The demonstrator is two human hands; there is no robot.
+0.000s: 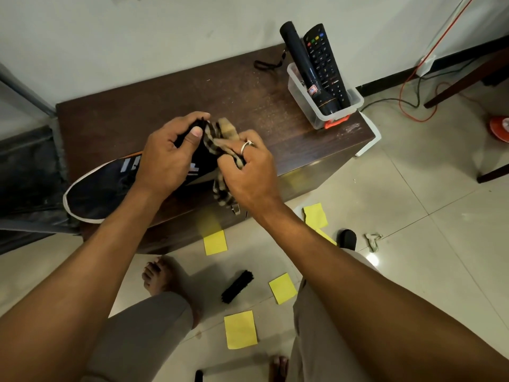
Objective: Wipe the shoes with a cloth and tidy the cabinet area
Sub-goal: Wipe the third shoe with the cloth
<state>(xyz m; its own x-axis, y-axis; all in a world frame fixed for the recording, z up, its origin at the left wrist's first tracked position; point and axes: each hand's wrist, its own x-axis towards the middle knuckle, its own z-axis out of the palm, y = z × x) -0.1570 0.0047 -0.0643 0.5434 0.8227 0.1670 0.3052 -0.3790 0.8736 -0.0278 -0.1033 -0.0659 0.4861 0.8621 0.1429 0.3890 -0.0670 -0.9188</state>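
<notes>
View from above, looking down at two bare forearms over a dark wooden cabinet (248, 100) against a pale wall. A dark shoe (104, 188) with a white sole edge lies slantwise over the cabinet's front left part; its toe points down-left, towards the person, and its heel end sits up-right, between the hands; whether it rests on the top or is held just above it cannot be told.

The left hand (165, 158) grips the heel end, fingers curled over the shoe's opening and thumb pressed on its side. The right hand (248, 166), ring on one finger, is closed round a bunched striped cloth (221, 193); one part of the cloth pokes up beside the left thumb, touching the shoe, and a tail hangs below the fist.

The cloth is at the heel end, so nearly all the shoe lies left of the right hand, along the slant towards the toe; a wipe would likely run that way, though the left hand and wrist cover the middle. A brush (237, 285) lies on the floor near the feet.
</notes>
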